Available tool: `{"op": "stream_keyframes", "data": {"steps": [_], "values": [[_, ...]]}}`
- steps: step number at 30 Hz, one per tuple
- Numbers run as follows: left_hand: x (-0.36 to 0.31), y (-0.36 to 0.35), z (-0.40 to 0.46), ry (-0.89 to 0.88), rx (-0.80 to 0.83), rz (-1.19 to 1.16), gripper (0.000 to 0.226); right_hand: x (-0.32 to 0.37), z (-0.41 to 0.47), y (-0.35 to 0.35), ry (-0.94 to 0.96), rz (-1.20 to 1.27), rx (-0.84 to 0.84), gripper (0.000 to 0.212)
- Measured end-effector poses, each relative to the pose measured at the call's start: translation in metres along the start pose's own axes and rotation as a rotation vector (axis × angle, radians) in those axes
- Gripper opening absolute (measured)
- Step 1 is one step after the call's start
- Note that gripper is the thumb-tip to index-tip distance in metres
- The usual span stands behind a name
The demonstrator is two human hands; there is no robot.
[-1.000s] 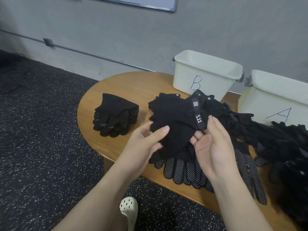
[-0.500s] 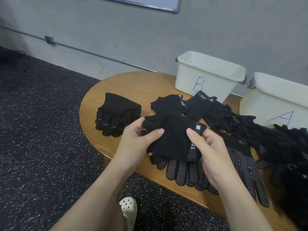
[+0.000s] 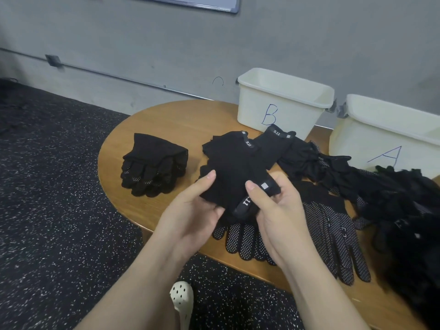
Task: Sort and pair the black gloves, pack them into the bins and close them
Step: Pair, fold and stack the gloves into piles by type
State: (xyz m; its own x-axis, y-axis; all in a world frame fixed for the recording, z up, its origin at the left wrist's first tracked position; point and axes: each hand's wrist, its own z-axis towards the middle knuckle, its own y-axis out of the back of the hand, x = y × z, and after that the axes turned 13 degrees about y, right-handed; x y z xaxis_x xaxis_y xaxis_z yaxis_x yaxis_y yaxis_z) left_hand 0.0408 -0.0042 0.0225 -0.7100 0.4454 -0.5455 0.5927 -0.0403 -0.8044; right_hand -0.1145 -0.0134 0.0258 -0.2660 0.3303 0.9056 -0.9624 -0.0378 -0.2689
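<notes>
Folded glove stack (image 3: 154,167): bench (image 3: 171,120) left. Held glove bundle (image 3: 234,184): above bench front edge, left hand (image 3: 192,210) fingers curled under, thumb on top; right hand (image 3: 278,210) fingers clamped at cuff. Dotted gloves (image 3: 333,236) beneath. Bins B (image 3: 283,103), A (image 3: 390,136) at rear, lids off; loose glove pile (image 3: 409,210) far right, approx. count unclear.

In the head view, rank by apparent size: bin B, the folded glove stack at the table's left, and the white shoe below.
1. bin B
2. folded glove stack, clearly smaller than the bin
3. white shoe, smallest, though partly cut off by the forearm
</notes>
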Motion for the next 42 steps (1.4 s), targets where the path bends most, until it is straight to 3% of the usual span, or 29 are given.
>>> {"op": "stream_keyframes", "data": {"steps": [3, 7, 11, 14, 17, 21, 25, 28, 30, 34, 38, 42], "values": [[-0.005, 0.005, 0.000, -0.074, -0.021, 0.091, 0.044, 0.003, 0.002, 0.002, -0.005, -0.042, 0.089, 0.033], [-0.008, 0.007, -0.001, -0.240, -0.201, 0.283, 0.040, 0.018, 0.011, 0.018, -0.254, -0.080, 0.354, 0.054], [-0.008, 0.011, -0.006, -0.212, -0.194, 0.482, 0.023, 0.022, 0.013, 0.022, -0.384, -0.131, 0.430, 0.073], [-0.007, 0.014, -0.006, -0.209, -0.158, 0.601, 0.023, 0.020, 0.012, 0.019, -0.322, -0.130, 0.419, 0.057], [-0.005, 0.015, -0.004, -0.262, -0.171, 0.668, 0.013, 0.019, 0.012, 0.018, -0.277, -0.172, 0.435, 0.059], [-0.004, 0.017, -0.006, -0.322, -0.207, 0.728, 0.007, 0.018, 0.013, 0.020, -0.213, -0.281, 0.482, 0.034], [-0.006, 0.015, -0.004, -0.352, -0.261, 0.678, 0.043, 0.015, 0.012, 0.018, -0.218, -0.203, 0.534, 0.015], [-0.011, 0.018, -0.003, -0.284, -0.266, 0.515, 0.069, 0.015, 0.014, 0.012, -0.134, -0.175, 0.464, 0.018], [-0.015, 0.022, -0.002, -0.226, -0.247, 0.435, 0.075, 0.013, 0.016, 0.014, -0.062, -0.170, 0.400, 0.020], [-0.013, 0.026, -0.001, -0.211, -0.179, 0.514, 0.056, 0.013, 0.020, 0.018, 0.003, -0.185, 0.341, 0.025], [-0.014, 0.029, -0.002, -0.395, -0.389, 0.749, 0.036, 0.013, 0.022, 0.018, -0.075, -0.165, 0.350, 0.019], [-0.015, 0.030, -0.001, -0.461, -0.426, 0.828, 0.039, 0.007, 0.026, 0.023, -0.124, -0.328, 0.331, 0.015]]}}
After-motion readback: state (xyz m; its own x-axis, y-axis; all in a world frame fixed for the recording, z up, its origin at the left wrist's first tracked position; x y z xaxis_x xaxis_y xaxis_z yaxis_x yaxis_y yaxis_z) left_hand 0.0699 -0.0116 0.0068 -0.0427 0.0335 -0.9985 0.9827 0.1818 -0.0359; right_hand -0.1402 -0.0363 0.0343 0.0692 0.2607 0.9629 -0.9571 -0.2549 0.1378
